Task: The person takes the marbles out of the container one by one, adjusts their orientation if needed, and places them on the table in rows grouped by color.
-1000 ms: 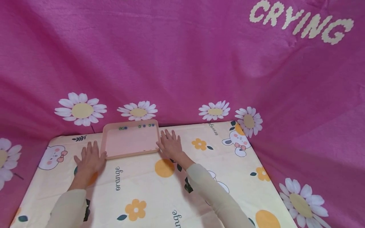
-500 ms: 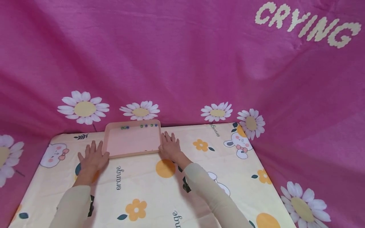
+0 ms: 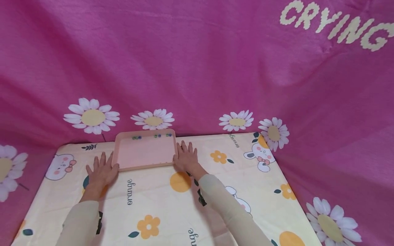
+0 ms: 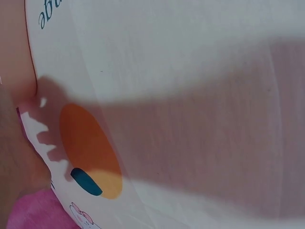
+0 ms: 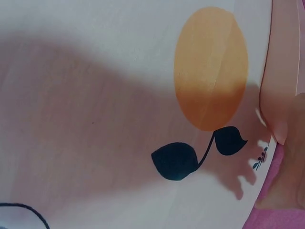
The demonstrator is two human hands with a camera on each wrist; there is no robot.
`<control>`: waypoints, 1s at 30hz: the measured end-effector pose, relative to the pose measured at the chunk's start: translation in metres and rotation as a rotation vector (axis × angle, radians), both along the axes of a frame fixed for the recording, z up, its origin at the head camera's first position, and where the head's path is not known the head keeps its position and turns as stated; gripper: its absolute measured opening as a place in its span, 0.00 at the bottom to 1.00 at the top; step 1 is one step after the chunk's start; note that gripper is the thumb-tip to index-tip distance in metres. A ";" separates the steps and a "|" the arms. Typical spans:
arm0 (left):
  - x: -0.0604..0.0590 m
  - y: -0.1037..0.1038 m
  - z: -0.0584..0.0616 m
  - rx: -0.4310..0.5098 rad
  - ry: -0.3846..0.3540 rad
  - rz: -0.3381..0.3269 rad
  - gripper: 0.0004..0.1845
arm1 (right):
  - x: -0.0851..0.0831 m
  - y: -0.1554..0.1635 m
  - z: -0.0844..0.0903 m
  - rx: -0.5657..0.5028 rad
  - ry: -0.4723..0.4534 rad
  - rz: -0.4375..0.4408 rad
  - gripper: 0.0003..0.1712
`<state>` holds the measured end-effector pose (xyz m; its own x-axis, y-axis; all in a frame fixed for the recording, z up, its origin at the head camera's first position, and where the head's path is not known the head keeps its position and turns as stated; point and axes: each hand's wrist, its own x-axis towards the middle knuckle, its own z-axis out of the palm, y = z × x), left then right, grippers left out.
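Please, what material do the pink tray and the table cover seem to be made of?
The pink tray looks like moulded plastic with a matte finish: one even colour, rounded corners, a smooth raised rim. The table cover looks like thin printed fabric, probably cotton or polyester: soft folds and flat printed oranges, flowers and rabbits.

Matt plastic tray on printed cloth, soft backdrop behind

The pink tray (image 3: 144,152) looks like smooth plastic with a dull, even finish; the small beads (image 3: 152,136) along its far wall seem glossy, though too small to judge. The tablecloth (image 3: 172,205) is thin, smooth woven fabric, matt, with flat printed flowers. The magenta backdrop (image 3: 197,68) looks like plush, slightly sheeny fleece with soft folds. The sleeves (image 3: 227,208) are plain matt knit cloth.
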<state>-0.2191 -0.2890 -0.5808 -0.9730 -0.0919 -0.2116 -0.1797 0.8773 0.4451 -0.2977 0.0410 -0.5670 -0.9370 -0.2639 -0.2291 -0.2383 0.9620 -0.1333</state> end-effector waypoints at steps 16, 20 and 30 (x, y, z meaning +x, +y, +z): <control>-0.002 0.005 0.006 -0.017 -0.006 -0.025 0.35 | 0.001 0.004 -0.004 0.122 0.044 0.043 0.35; -0.001 0.008 0.009 -0.034 -0.002 -0.033 0.35 | 0.002 0.007 -0.003 0.162 0.054 0.054 0.35; -0.002 0.019 0.016 -0.054 -0.023 -0.061 0.35 | 0.003 0.018 0.000 0.181 0.077 0.060 0.34</control>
